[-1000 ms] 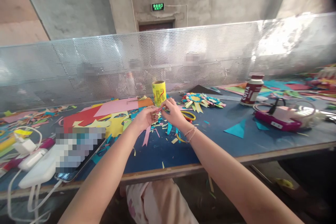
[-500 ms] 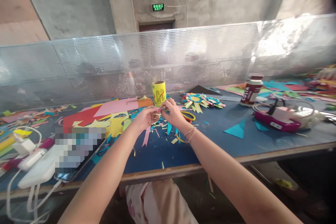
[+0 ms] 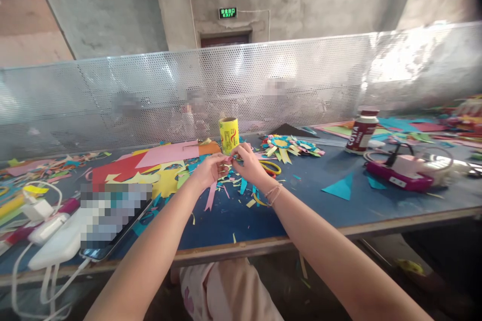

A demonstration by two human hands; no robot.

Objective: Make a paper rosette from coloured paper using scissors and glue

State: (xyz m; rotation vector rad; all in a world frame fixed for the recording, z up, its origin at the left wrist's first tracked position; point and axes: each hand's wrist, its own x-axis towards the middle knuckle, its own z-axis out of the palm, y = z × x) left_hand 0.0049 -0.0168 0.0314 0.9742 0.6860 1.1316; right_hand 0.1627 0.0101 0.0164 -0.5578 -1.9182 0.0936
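My left hand (image 3: 208,171) and my right hand (image 3: 248,162) meet over the middle of the blue table (image 3: 320,210), fingertips pinched together on a small piece of coloured paper (image 3: 229,159). The piece is too small to make out in detail. A pink paper strip (image 3: 210,195) lies just under my left hand among several cut scraps. A yellow tube (image 3: 229,135) stands upright right behind my fingers. Yellow-handled scissors (image 3: 271,167) lie partly hidden behind my right hand.
Coloured paper sheets (image 3: 150,165) lie at the left, a paper flower (image 3: 286,144) behind right. A brown bottle (image 3: 361,131), a pink device with cables (image 3: 399,173), a teal triangle (image 3: 339,186), a phone (image 3: 113,220) and a white charger (image 3: 52,241) also sit here. A perforated metal screen (image 3: 301,80) backs the table.
Both hands stay pinched on the paper piece at the same spot; only the fingers shift slightly. The view has dropped a touch.
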